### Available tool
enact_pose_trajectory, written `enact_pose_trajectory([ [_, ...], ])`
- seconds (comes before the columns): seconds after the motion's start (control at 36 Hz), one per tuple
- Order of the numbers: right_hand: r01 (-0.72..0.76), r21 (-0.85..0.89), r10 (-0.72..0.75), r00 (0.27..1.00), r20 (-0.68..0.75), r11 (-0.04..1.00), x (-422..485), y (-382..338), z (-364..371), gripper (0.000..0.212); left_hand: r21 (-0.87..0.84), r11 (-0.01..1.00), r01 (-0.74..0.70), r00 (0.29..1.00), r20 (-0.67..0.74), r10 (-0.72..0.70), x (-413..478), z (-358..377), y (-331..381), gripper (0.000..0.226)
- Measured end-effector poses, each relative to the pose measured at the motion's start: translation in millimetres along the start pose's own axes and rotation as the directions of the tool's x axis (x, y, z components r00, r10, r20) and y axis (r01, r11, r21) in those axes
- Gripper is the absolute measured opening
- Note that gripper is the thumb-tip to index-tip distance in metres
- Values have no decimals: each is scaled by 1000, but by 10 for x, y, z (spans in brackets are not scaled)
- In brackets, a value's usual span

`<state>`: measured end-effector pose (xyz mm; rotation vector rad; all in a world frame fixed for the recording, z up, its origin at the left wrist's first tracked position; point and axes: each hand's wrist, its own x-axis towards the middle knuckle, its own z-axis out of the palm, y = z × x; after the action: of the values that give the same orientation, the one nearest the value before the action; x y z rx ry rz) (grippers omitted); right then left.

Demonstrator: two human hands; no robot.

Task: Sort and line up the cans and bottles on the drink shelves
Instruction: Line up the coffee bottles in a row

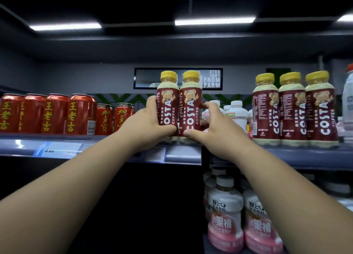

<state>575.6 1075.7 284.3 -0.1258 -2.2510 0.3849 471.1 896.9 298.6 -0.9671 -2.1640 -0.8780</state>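
Note:
Two Costa coffee bottles with yellow caps stand side by side at the front edge of the upper shelf point(183, 154). My left hand point(147, 123) grips the left Costa bottle point(168, 104) from its left side. My right hand point(212, 127) grips the right Costa bottle point(191, 106) from its right side. The two bottles touch each other. Three more Costa bottles point(292, 108) stand in a row further right on the same shelf level.
Red herbal tea cans point(49, 114) line the shelf at left, with two shorter red cans point(114, 118) beside them. White-capped bottles point(235, 114) stand behind my right hand. Pink and white fruit drink bottles point(225, 215) fill the lower shelf at right.

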Motion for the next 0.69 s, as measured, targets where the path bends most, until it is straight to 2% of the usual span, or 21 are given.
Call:
enact_pose_trajectory([
  [0.17,-12,25,11,1000,19,1000,-14,-9,-14,80,-48,998,-34,999,20,35,4,15,-144,89],
  [0.44,32,-40,-30,998,49,999,-45,-114,24,70,-12,1000,-18,998,-67,17,-10,86,-208,77],
  [0.69,10,-159,-6,1000,21,987,-81,-183,44,81,-19,998,-53,997,-62,52,4,90,-237,79],
])
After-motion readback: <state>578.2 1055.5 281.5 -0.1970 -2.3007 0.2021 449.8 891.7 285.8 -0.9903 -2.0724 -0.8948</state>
